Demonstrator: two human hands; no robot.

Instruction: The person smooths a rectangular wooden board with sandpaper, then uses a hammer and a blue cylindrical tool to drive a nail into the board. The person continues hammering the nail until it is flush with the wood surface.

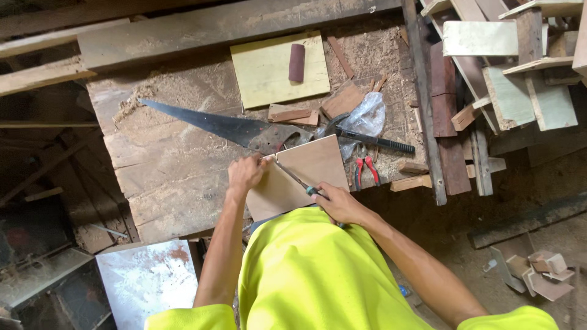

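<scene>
Head view: a person in a yellow shirt works at a sawdust-covered wooden desk (177,177), seen from above.
Board: a flat, pale brown square panel (312,168) with smooth faces, lying at the desk's near edge, just in front of the person's chest.
Board orientation: turned diagonally, one corner toward the handsaw (214,125) and the opposite corner toward the person.
Tool: a thin metal rod with a green-banded grip (296,177) lies across the board; its long axis runs from upper left to lower right.
Left hand (246,173): clenched on the board's left edge, where the rod's far tip ends.
Right hand (339,205): closed around the grip end of the rod.
Hidden: the rod's tip is covered by the left fingers, and its kind cannot be made out; the board's near corner is cut off by the shirt.
Surroundings: red-handled pliers (365,170) just right of the board; a clear plastic bag (367,116) and a yellow-green panel (278,70) beyond it.
</scene>
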